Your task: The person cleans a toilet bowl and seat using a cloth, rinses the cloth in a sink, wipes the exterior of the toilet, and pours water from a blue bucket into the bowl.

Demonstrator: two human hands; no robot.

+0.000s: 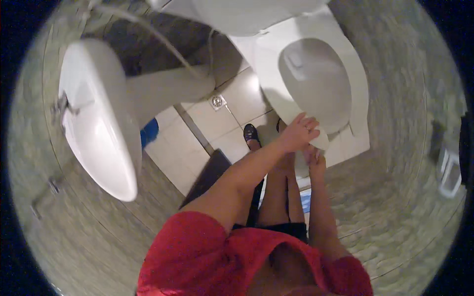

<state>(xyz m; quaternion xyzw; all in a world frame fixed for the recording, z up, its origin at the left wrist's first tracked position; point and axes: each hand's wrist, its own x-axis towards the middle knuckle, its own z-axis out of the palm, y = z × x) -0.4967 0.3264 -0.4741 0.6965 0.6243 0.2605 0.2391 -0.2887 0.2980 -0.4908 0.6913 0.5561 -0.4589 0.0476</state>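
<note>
Near the front edge of a white toilet [357, 74] with its lid raised, my left hand [300, 133] is bent over a pale rounded object [320, 140]. What this object is, I cannot tell; it could be a roll. My right hand [315, 160] is just below, close against the object's lower side, its fingers bent and partly hidden. Both hands nearly touch each other. The open bowl, grey inside, lies just beyond them.
At the left, a white pedestal washbasin [100, 140] with a metal tap [64, 105] juts out. A floor drain [217, 101] is set in the pale tiles. A blue object [149, 132] stands behind the basin. A dark panel [207, 177] lies left of my legs. A white wall holder [450, 174] hangs at the right.
</note>
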